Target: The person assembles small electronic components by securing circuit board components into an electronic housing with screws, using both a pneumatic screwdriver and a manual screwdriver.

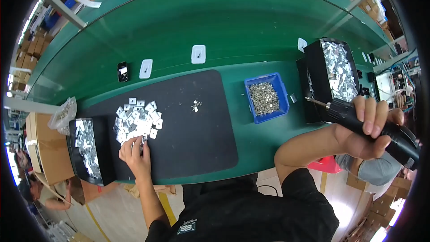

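My right hand [371,127] is wrapped round a black electric screwdriver [347,113], raised at the right with its bit pointing left. On the dark mat [192,143], a loose heap of small square metal plates [136,118] lies toward the left. My left hand [135,154] is at the heap's near edge, its thumb and fingers drawn together; what they pinch is mostly hidden. A small cluster of screws [196,106] rests near the middle of the mat. To the mat's right, a blue bin [247,103] is filled with many more screws.
Black boxes of metal parts stand at the left [105,152] and right [313,76]. White trays [198,54] and a small black container [122,71] line the back. A plastic bag [64,115] and a cardboard box [53,148] sit far left. Other people are beyond the bench.
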Motion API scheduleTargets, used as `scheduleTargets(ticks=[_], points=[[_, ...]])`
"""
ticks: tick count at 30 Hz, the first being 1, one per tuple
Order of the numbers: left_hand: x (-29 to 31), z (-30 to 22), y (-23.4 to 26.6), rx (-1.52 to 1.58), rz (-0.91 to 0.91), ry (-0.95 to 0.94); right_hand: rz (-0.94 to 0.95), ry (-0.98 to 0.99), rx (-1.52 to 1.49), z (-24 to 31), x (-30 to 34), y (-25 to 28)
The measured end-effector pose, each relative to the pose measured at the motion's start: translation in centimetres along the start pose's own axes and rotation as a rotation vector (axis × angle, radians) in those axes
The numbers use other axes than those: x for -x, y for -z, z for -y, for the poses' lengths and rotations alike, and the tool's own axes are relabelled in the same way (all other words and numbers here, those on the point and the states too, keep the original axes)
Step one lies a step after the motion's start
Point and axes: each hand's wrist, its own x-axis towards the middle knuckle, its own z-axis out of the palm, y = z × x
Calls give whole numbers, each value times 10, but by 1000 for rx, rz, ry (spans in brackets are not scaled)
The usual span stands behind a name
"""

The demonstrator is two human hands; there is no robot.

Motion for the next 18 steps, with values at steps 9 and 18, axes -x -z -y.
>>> scheduleTargets(ticks=[9, 18], points=[[5, -7, -8, 106, -36, 31, 0, 49, 33, -5, 7, 21], [-58, -155, -46, 1025, 536, -374, 28, 156, 30, -18, 7, 13]])
